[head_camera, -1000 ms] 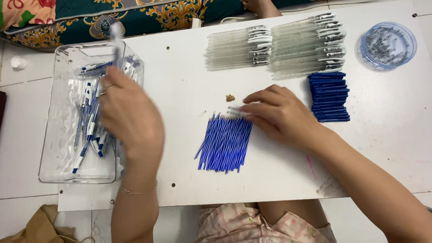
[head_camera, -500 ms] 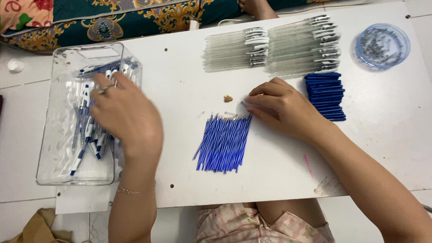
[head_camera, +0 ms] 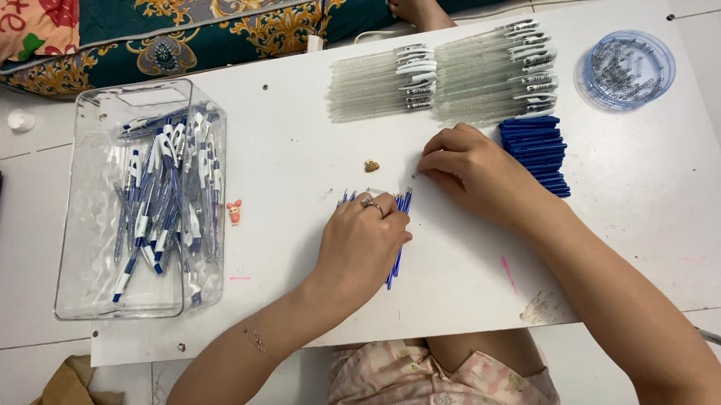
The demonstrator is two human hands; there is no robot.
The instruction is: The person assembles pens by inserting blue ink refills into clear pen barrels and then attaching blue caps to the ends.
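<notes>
White table (head_camera: 282,160), pen parts everywhere — left hand (head_camera: 363,246) flat over the blue refills (head_camera: 397,244), long axes running toward and away from the body, nothing pinched; right hand (head_camera: 477,175) loosely curled and empty just beyond, beside the blue pen grips (head_camera: 538,153).

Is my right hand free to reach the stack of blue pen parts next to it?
Probably yes: the right hand rests just beside the blue pen parts, with only bare table between them.
</notes>
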